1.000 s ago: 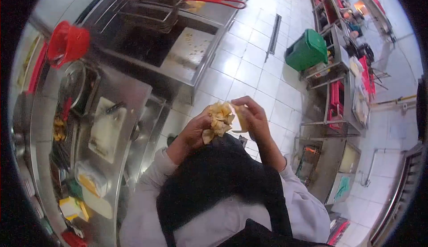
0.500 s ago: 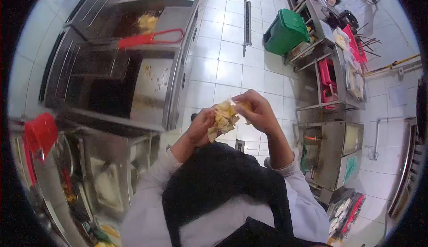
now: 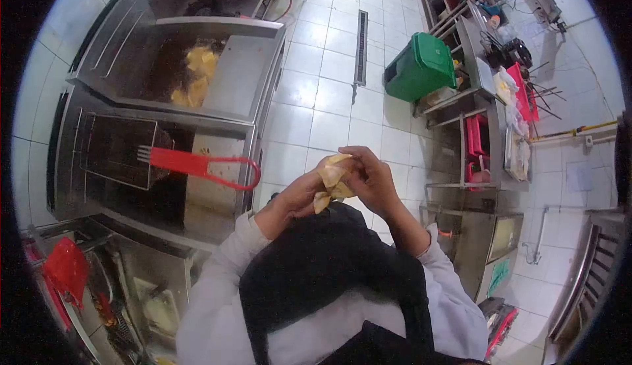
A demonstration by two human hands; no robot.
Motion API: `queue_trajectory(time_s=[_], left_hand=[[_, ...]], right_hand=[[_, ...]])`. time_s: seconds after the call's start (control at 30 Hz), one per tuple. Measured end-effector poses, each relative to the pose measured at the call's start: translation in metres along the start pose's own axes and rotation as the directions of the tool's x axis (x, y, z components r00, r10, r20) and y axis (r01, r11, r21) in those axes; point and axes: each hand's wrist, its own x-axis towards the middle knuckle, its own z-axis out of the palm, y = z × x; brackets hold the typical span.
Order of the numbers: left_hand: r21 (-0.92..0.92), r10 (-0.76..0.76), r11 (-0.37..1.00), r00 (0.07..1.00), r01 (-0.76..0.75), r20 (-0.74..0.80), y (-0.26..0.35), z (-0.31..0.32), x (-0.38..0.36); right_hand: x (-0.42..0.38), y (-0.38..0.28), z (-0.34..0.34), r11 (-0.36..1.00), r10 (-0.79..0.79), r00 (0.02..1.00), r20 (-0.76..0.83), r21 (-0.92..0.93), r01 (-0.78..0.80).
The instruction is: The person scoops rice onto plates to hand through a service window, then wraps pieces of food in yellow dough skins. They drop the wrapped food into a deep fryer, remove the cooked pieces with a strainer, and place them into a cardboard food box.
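Note:
Thin pale-yellow pieces [image 3: 334, 175] are bunched between my two hands in front of the black apron. My left hand [image 3: 299, 192] is wrapped round them from the left, its fingers partly hidden by the pieces. From the right, my right hand [image 3: 374, 179] closes on the same bunch, with its fingers bent over the top. Similar yellow pieces [image 3: 201, 65] lie in the dark oil of the upper fryer [image 3: 247, 69] on the left.
A wire basket with a red handle [image 3: 197, 166] sits over the lower fryer. A red object [image 3: 66, 269] is at the lower left. A green bin [image 3: 421, 67] stands by steel shelves [image 3: 484, 78] on the right. A drain [image 3: 361, 49] runs along the tiled floor [image 3: 336, 92].
Both hands have drawn closer together around the yellow pieces, covering more of them. The view has shifted, so the fryers appear lower and more pieces show in the upper one.

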Motion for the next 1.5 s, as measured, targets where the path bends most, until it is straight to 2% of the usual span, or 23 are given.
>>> queue_trajectory(time_s=[0.13,0.2,0.27,0.33,0.43,0.5,0.53,0.6,0.67,0.73,0.8,0.83,0.9,0.93,0.97,1.03,1.13,1.23,1.3,1.33,1.4,1.43,1.5], left_hand=[[0.093,0.026,0.995,0.999,-0.029,0.036,0.019,0.003,0.011],[0.110,0.061,0.992,0.998,-0.062,0.017,0.013,-0.012,0.024],[0.134,0.107,0.985,0.994,-0.106,0.001,0.012,-0.020,0.040],[0.020,0.205,0.979,0.977,-0.205,-0.062,0.015,-0.020,0.056],[0.032,0.274,0.962,0.943,-0.273,-0.188,0.031,-0.006,0.083],[0.032,0.350,0.936,0.918,-0.350,-0.188,0.032,-0.010,0.105],[0.020,0.398,0.916,0.901,-0.401,-0.172,0.035,-0.009,0.115],[0.083,0.446,0.895,0.875,-0.438,-0.187,0.047,0.000,0.131],[0.136,0.489,0.872,0.848,-0.471,-0.202,0.053,0.005,0.146],[0.140,0.524,0.850,0.785,-0.508,-0.332,0.053,0.006,0.163],[0.105,0.544,0.824,0.727,-0.557,-0.418,0.049,0.003,0.179],[0.075,0.546,0.804,0.683,-0.590,-0.485,0.047,0.001,0.185],[0.052,0.569,0.769,0.644,-0.638,-0.512,0.044,-0.004,0.190],[0.029,0.582,0.742,0.623,-0.669,-0.523,0.044,-0.006,0.191],[0.035,0.592,0.728,0.603,-0.684,-0.534,0.044,-0.007,0.189],[0.104,0.604,0.722,0.551,-0.684,-0.576,0.050,-0.006,0.186],[0.192,0.663,0.668,0.457,-0.719,-0.593,0.053,-0.011,0.177],[0.199,0.717,0.534,0.315,-0.822,-0.622,0.063,-0.012,0.174],[0.182,0.699,0.484,0.253,-0.856,-0.668,0.066,-0.021,0.167],[0.166,0.675,0.449,0.212,-0.878,-0.706,0.069,-0.027,0.163],[0.147,0.690,0.413,0.203,-0.899,-0.695,0.075,-0.038,0.150],[0.124,0.700,0.394,0.209,-0.911,-0.683,0.078,-0.043,0.144],[0.029,0.703,0.366,0.256,-0.930,-0.663,0.085,-0.048,0.132]], right_hand=[[0.031,0.013,-0.010,0.993,0.002,0.999,0.034,-0.116,0.002],[0.054,0.027,-0.012,0.938,-0.297,0.955,0.031,-0.178,0.297],[0.072,0.032,-0.018,0.947,-0.267,0.960,0.082,-0.162,0.277],[0.092,0.041,-0.028,0.953,-0.242,0.961,0.134,-0.152,0.261],[0.135,0.054,-0.056,0.901,-0.402,0.869,0.288,-0.045,0.432],[0.158,0.043,-0.080,0.839,-0.510,0.740,0.438,0.065,0.540],[0.165,0.037,-0.088,0.828,-0.529,0.721,0.447,0.084,0.555],[0.178,0.030,-0.102,0.933,-0.353,0.786,0.508,0.131,0.334],[0.196,0.042,-0.108,0.930,-0.361,0.777,0.515,0.133,0.344],[0.214,0.050,-0.115,0.930,-0.359,0.765,0.535,0.130,0.345],[0.231,0.056,-0.120,0.765,-0.502,0.650,0.570,-0.058,0.641],[0.237,0.059,-0.121,0.763,-0.503,0.633,0.589,-0.042,0.645],[0.248,0.062,-0.121,0.630,-0.580,0.494,0.648,-0.028,0.776],[0.252,0.060,-0.121,0.624,-0.584,0.472,0.661,-0.007,0.781],[0.255,0.054,-0.120,0.786,-0.419,0.533,0.735,-0.001,0.618],[0.263,0.049,-0.115,0.900,-0.244,0.532,0.811,-0.015,0.435],[0.273,0.044,-0.095,0.868,-0.326,0.558,0.763,0.008,0.496],[0.283,0.045,-0.074,0.650,-0.505,0.413,0.758,0.019,0.760],[0.290,0.039,-0.064,0.395,-0.674,0.232,0.701,0.077,0.915],[0.292,0.036,-0.058,0.385,-0.675,0.216,0.706,0.087,0.919],[0.289,0.034,-0.050,0.696,-0.623,0.449,0.641,0.191,0.692],[0.287,0.034,-0.045,0.786,-0.558,0.535,0.634,0.197,0.586],[0.291,0.033,-0.035,0.726,-0.614,0.474,0.631,0.217,0.653]])
